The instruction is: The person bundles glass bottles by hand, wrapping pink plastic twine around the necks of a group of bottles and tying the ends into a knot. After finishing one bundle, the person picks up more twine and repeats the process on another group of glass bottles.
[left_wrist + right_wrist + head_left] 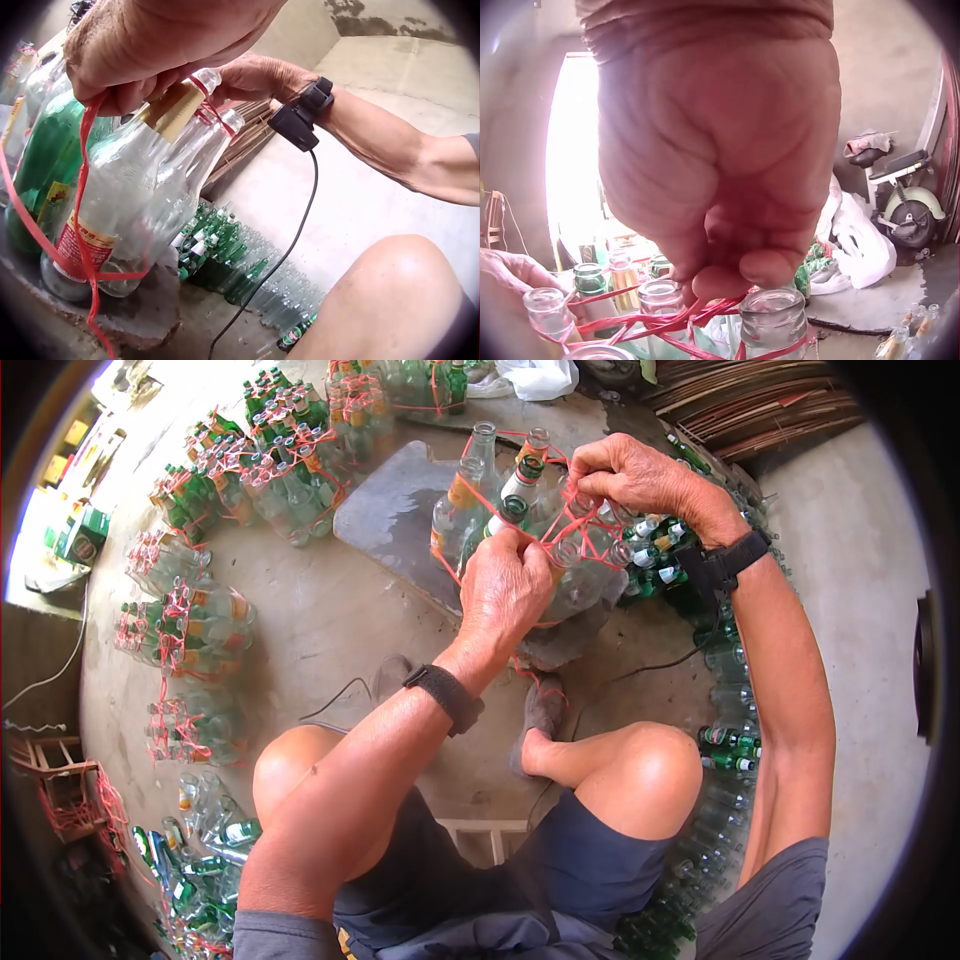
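Observation:
A cluster of clear and green glass bottles (483, 450) stands upright on a stone slab (146, 307) between the knees, with red plastic twine (85, 180) looped around the bodies and necks. My left hand (507, 582), at the near side of the cluster, pinches a strand that runs down past a red-labelled clear bottle (112, 217). Over the right-hand necks, my right hand (635, 472) has its fingers curled around the twine. The right wrist view shows those fingertips (769, 266) right above the bottle mouths, where several red strands (660, 322) cross.
More tied bundles of bottles (205, 620) stand on the floor at the left and back. Loose bottles (200, 890) lie at the lower left, and rows of bottles (247, 262) line the right side. A white plastic bag (859, 240) and a scooter (904, 199) are at the back.

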{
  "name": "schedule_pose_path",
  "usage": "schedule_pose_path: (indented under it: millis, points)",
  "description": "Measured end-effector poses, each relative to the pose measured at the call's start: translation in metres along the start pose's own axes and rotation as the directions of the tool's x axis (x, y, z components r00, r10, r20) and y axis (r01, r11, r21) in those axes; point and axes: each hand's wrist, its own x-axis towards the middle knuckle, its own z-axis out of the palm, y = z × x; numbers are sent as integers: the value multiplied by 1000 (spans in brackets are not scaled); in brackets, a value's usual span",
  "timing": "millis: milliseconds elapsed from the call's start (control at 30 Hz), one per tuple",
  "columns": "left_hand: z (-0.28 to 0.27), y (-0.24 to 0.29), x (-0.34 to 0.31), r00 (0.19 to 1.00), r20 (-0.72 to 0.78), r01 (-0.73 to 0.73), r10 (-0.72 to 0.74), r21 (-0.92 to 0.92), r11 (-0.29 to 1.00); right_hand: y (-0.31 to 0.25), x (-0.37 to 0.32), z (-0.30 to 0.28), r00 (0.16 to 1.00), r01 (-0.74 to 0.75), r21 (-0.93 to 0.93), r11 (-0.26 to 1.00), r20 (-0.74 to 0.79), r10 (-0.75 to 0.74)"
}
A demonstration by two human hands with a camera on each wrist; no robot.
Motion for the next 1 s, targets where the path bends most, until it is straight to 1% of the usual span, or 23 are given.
schedule_pose_path:
  millis: [33, 67, 100, 167, 300, 367, 400, 467, 500, 567, 600, 667, 800, 867, 900, 967, 1000]
  points:
    - [0, 0, 0, 1000, -10, -5, 5, 9, 1000, 0, 2, 0, 1000, -18, -29, 999, -9, 18]
    - [1, -1, 1, 1000, -20, -12, 12, 17, 1000, 0, 3, -1, 999, 48, -67, 997, -12, -48]
    - [2, -1, 0, 1000, -19, -11, 12, 20, 1000, 1, 4, 0, 999, 48, -65, 997, -13, -49]
    - [2, 0, 0, 999, -36, -14, 15, 27, 1000, 4, 6, 3, 991, 118, -134, 984, -48, -125]
    - [0, 0, -1, 1000, -25, -7, 8, 38, 999, 6, 3, 9, 983, 135, -193, 972, -96, -156]
    - [-3, -1, -1, 1000, -2, -14, 14, 44, 999, 4, 1, 12, 969, 132, -271, 953, -167, -182]
    - [-4, 0, -1, 1000, -1, -15, 15, 44, 999, 1, 1, 12, 969, 132, -271, 954, -167, -181]
    - [-9, 1, -1, 999, 27, 26, -29, 102, 994, -5, 2, 8, 983, 90, -334, 938, -123, -138]
    - [-10, 0, 0, 999, 28, 26, -29, 101, 995, -7, 3, 7, 983, 88, -334, 938, -123, -136]
    - [-13, -3, 3, 999, 34, 11, -14, 93, 996, -11, 6, 7, 995, -16, -355, 935, -101, -22]
    - [-16, 0, 4, 999, 33, 11, -14, 93, 996, -10, 6, 7, 995, -16, -355, 935, -101, -22]
    - [-23, 5, 6, 998, 56, 25, -39, 226, 974, -10, 7, 7, 992, 48, -458, 887, -83, -97]
    - [-37, 9, 9, 998, 70, -22, 2, 274, 961, -7, 7, 5, 993, 57, -413, 909, -74, -95]
    - [-42, 10, 10, 993, 115, -25, -8, 282, 959, -3, 11, 4, 999, 26, -365, 931, -27, -39]
    - [-41, 6, 12, 993, 115, -25, -8, 282, 959, -5, 12, 4, 999, 26, -365, 931, -26, -39]
    - [-37, -4, 13, 991, 96, -117, 96, 238, 964, -10, 15, 3, 995, -98, -377, 921, -38, 91]
    - [-37, -4, 13, 991, 97, -117, 96, 238, 964, -19, 14, 2, 995, -99, -376, 921, -38, 91]
